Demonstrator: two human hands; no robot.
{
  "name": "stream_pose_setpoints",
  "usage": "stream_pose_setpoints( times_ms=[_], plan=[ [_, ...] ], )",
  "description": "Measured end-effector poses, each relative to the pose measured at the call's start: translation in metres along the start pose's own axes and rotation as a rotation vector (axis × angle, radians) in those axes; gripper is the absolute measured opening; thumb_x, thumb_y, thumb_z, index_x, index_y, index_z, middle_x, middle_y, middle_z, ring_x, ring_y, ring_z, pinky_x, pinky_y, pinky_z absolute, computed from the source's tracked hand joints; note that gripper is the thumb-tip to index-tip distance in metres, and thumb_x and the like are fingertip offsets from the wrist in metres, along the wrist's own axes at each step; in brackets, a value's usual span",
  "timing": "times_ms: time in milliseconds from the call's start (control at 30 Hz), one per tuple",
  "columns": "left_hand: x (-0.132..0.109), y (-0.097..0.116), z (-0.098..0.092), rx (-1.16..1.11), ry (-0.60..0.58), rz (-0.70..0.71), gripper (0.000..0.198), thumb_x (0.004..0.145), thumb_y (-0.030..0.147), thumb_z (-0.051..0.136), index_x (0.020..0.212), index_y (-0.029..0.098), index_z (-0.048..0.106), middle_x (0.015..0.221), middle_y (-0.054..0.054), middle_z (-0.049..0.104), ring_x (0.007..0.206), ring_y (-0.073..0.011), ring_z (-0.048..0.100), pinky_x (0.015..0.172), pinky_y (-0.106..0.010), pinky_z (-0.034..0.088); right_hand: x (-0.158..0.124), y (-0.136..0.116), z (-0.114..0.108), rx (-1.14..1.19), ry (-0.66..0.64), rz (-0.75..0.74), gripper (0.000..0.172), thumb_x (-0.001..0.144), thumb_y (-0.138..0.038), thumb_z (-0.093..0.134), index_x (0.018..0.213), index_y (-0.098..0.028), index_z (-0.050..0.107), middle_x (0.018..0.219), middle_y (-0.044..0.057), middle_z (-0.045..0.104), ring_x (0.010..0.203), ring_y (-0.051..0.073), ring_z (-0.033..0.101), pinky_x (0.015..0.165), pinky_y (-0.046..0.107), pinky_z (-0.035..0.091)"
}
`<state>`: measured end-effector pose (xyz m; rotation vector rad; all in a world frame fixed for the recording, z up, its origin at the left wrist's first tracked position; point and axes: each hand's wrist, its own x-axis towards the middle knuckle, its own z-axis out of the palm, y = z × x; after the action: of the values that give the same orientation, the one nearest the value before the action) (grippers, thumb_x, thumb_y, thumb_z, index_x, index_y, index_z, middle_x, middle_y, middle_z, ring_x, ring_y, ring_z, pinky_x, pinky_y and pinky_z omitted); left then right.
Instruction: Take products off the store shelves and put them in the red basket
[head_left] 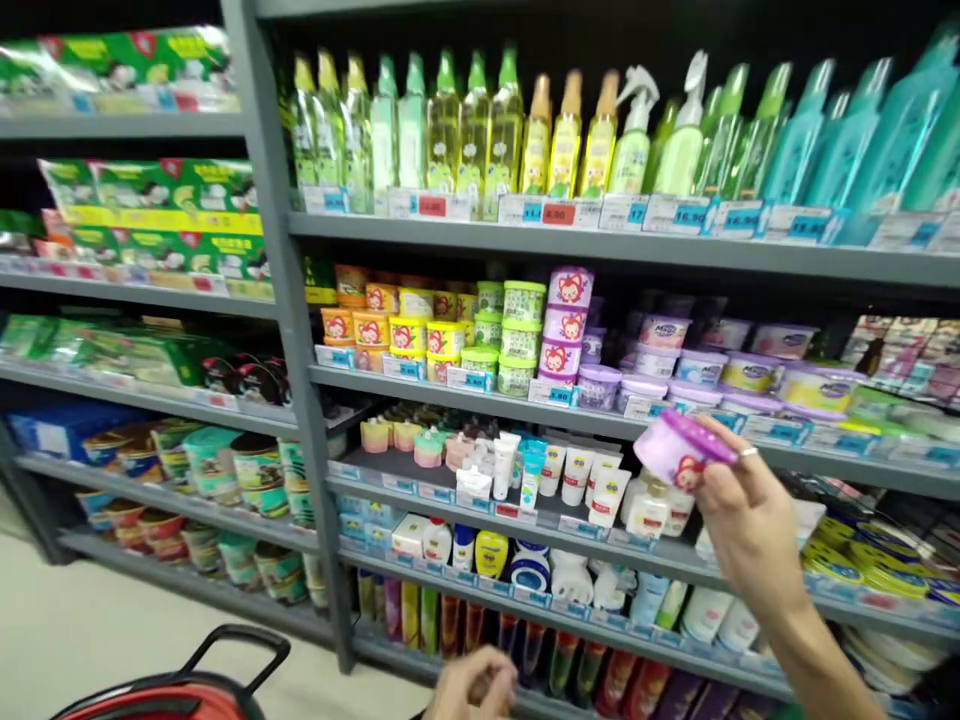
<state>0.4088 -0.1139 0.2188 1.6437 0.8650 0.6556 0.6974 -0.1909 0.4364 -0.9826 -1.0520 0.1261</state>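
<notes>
My right hand (750,525) is raised in front of the shelves and grips a small round purple tub (679,450) with a red cartoon figure on it, tilted on its side. A stack of matching purple tubs (566,320) stands on the second shelf, up and to the left. My left hand (472,688) shows at the bottom edge with its fingers curled; what it holds, if anything, I cannot make out. It is blurred.
Grey store shelving (289,300) fills the view. Green and yellow bottles (480,130) line the top shelf, tubes and jars (525,470) the lower ones. A red basket with a black handle (202,675) sits at the bottom left, above a pale floor.
</notes>
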Motion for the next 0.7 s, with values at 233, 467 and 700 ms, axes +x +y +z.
stream_pose_setpoints(
  times_ms=[233,467,700],
  plan=[
    [0.065,0.242,-0.093,0.213,0.395,0.824,0.024,0.101,0.034,0.059,0.110,0.022,0.078,0.118,-0.008,0.079,0.113,-0.0228,0.072,0.104,-0.038,0.057,0.128,-0.057,0.050,0.211,-0.046,-0.070,0.032,0.088,-0.052,0.083,0.102,-0.025,0.074,0.111,0.003,0.075,0.112,0.020,0.072,0.106,0.042,0.063],
    [0.179,0.352,-0.093,0.524,0.678,1.269,0.036,0.099,0.027,0.060,0.131,0.012,0.067,0.146,-0.017,0.066,0.140,-0.0263,0.056,0.126,-0.048,0.043,0.178,-0.039,0.080,0.281,-0.056,-0.016,0.046,0.080,-0.055,0.090,0.100,-0.021,0.066,0.109,0.005,0.077,0.114,0.021,0.074,0.108,0.046,0.061],
    [0.210,0.380,-0.084,0.678,0.684,1.263,0.046,0.103,0.034,0.054,0.142,0.008,0.058,0.146,-0.021,0.063,0.145,-0.0336,0.050,0.128,-0.052,0.037,0.205,-0.017,0.095,0.294,0.045,-0.090,0.049,0.080,-0.061,0.086,0.095,-0.024,0.058,0.111,0.002,0.074,0.115,0.020,0.073,0.105,0.046,0.063]
  ],
)
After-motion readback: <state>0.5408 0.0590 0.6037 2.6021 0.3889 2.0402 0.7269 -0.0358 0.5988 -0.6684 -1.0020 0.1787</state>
